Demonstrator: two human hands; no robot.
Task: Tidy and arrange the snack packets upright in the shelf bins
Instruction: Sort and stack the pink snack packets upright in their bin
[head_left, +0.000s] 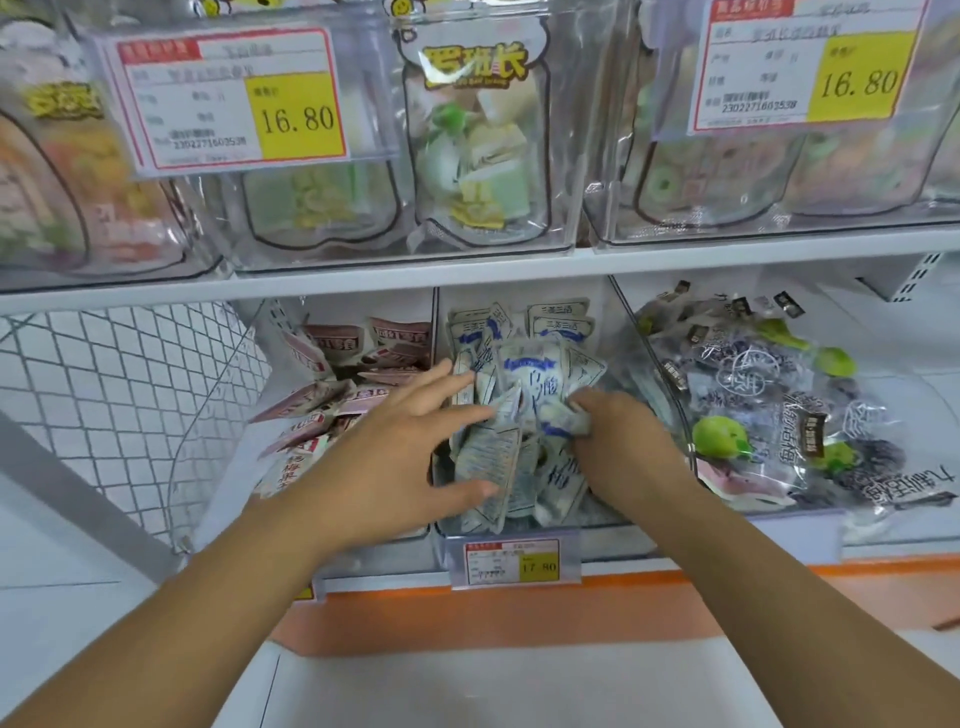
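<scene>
Presently: clear plastic middle bin (597, 525) on the lower shelf, holding white-and-blue foil snack packets (524, 384), a few upright at the back, most in front heaped and tilted. Left hand (400, 441) spread over the heap; right hand (618, 436) curled, pinching one crumpled packet. Judged barely started, most packets unsorted.

You are working under bright, even, shadowless light. Glare is washing over the clear upper bins (322, 218) and the price label (228, 98) in the upper left of the frame. The wide lens is bowing the shelf edge (467, 270), and the corners are blurring.
</scene>
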